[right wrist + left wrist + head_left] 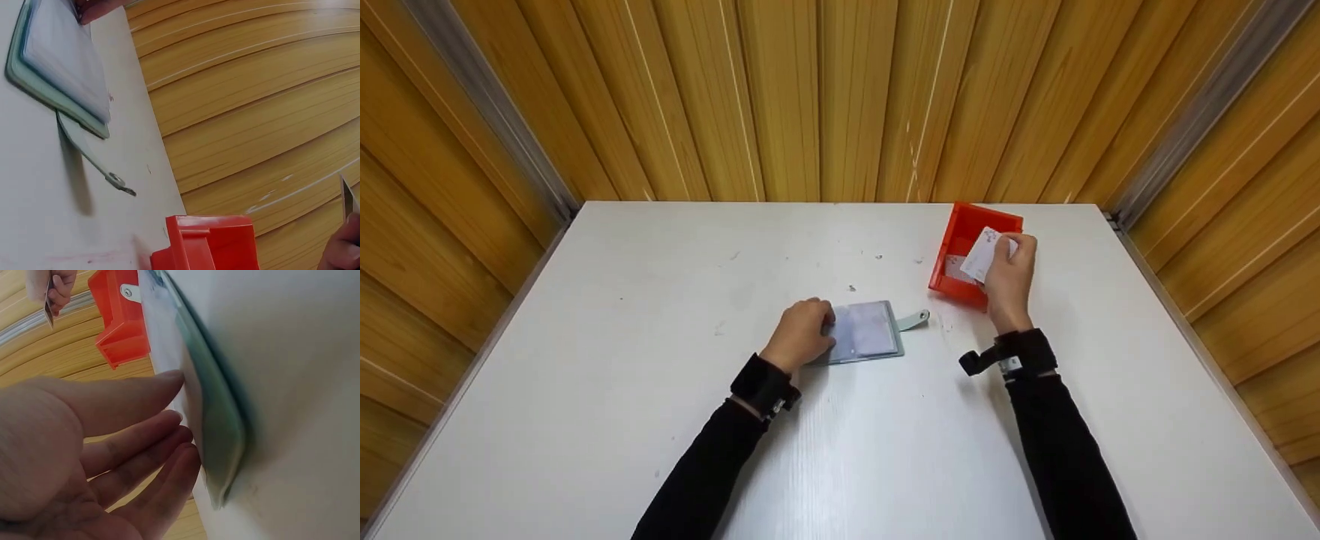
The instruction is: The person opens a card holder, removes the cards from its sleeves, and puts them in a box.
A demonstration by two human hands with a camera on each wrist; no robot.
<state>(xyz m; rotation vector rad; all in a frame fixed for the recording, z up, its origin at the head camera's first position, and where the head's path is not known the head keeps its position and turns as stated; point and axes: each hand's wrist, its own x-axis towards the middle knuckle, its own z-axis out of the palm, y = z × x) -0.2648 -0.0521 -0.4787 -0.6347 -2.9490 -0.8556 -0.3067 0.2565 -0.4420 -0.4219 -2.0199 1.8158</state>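
Note:
A pale green card holder (870, 330) lies unfolded on the white table, its clear plastic sleeves facing up and its snap strap (913, 320) sticking out to the right. On its left part rests my left hand (802, 335); in the left wrist view the thumb and fingers, fairly straight, touch the holder's surface. My right hand (1012, 277) pinches a white printed card (988, 255) between thumb and fingers, above a red plastic bin (938, 270). Inside the bin shows another light card (958, 268), partly covered by the held one in the head view.
The bin stands near the table's back right edge. Yellow wood-look panels (780, 97) rise behind the table (585, 337) and on both sides. A dark wristband with a small camera (1024, 352) sits on each wrist.

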